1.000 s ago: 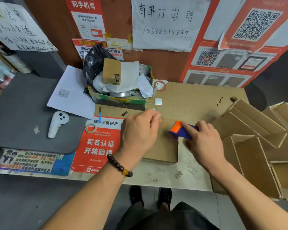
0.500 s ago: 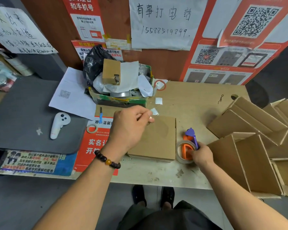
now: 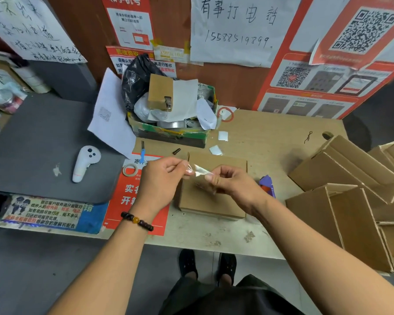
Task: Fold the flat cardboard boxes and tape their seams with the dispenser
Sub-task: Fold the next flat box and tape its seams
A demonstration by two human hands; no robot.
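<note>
both hands are up over the folded cardboard box, pinching one short strip of clear tape between them. left hand pinches the left end with thumb and forefinger, right hand pinches the right end the same way, other fingers curled in. the strip's long axis runs left to right, roughly level, maybe dipping a bit toward the right end; it looks crumpled or twisted in the middle, hard to tell if the sticky side faces down. the box lies flat on the table directly under and slightly nearer than the strip, its top face mostly bare; there's a faint shiny patch on the face under the right hand that could be tape already laid, cannot tell for sure. so the target sits straight below the grip, no sideways reach needed, and both hands are about equally close to it. judgement: the next move is lowering the strip onto a seam or edge of the box, and it needs to be pulled taut first or it will wrinkle or stick to itself. the tape dispenser, purple and orange, sits on the table just right of the box, partly hidden behind the right wrist, not held. more cardboard boxes stacked at the right edge, well apart from the hands.
</note>
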